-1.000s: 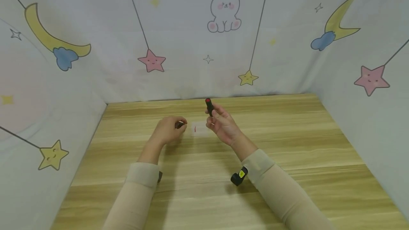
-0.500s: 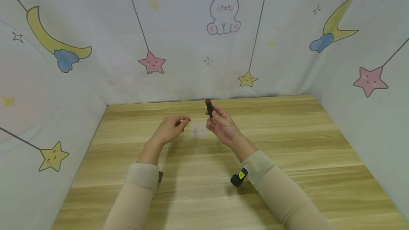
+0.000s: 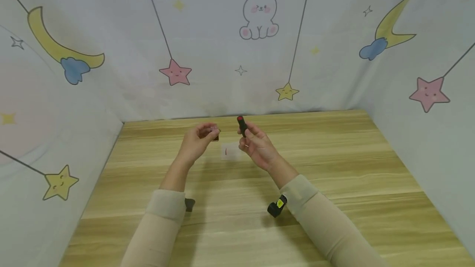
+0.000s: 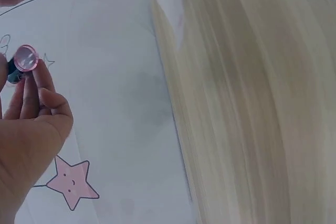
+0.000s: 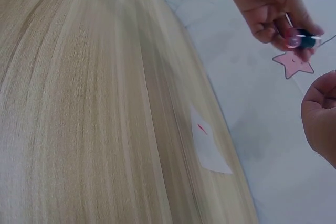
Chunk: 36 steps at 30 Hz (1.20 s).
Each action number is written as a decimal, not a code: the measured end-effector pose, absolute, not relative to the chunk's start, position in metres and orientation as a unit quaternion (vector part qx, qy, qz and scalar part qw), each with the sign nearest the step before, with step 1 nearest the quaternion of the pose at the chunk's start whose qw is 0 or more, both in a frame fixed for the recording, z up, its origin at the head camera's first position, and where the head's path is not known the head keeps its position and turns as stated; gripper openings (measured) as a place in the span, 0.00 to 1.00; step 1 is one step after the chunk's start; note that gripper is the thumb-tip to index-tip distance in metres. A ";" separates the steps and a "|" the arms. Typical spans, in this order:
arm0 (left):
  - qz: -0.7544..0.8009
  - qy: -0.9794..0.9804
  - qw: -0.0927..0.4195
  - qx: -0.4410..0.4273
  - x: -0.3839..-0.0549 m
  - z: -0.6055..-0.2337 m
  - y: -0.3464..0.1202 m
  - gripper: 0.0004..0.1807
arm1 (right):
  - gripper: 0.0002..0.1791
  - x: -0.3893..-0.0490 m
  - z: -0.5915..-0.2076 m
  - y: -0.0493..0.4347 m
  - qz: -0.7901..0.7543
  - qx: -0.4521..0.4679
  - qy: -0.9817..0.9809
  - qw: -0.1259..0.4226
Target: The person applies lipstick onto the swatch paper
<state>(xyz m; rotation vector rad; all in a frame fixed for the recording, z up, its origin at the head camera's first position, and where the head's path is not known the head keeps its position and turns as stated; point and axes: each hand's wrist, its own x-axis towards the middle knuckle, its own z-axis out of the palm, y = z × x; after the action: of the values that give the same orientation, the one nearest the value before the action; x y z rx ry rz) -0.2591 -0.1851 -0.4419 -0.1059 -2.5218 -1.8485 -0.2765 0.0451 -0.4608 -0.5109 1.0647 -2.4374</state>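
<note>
My right hand (image 3: 261,151) holds a black lipstick (image 3: 242,126) between thumb and fingers, its red end pointing up and away. To the left, my left hand (image 3: 193,144) pinches the lipstick cap (image 3: 215,134), a short dark tube. The left wrist view shows the cap's round, clear pinkish end (image 4: 26,59). Both hands are raised above the table, with a gap between the lipstick and the cap. Below and between them lies a small white paper (image 3: 233,152) with one short red stroke (image 5: 202,129) on it. In the right wrist view the lipstick is out of sight.
The wood-grain table (image 3: 237,234) is bordered by white cloth walls (image 3: 215,44) printed with stars, moons and a rabbit. A black wrist camera (image 3: 275,207) sits by the right sleeve, and another dark one (image 3: 190,204) by the left sleeve.
My left hand has risen and moved slightly forward with the cap, turning it so that its clear end now shows. The right hand has stayed almost still with the lipstick.
</note>
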 end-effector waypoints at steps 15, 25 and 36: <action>-0.809 -0.583 0.064 -0.031 -0.258 -0.413 -0.162 0.09 | 0.12 -0.273 -0.461 0.041 -0.855 -0.192 0.435 0.205; -0.807 -0.581 0.088 -0.053 -0.254 -0.404 -0.152 0.09 | 0.12 -0.271 -0.462 0.040 -0.840 -0.188 0.466 0.204; -0.731 -0.668 0.100 -0.096 -0.252 -0.403 -0.145 0.13 | 0.09 -0.270 -0.464 0.039 -0.838 -0.192 0.467 0.206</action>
<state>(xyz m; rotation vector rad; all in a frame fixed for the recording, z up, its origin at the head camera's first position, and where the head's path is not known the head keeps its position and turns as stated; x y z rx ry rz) -0.2521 -0.1450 -0.4033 -0.2831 -1.9758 -2.1600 -0.2696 0.0392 -0.4641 -0.5353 1.3009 -2.3351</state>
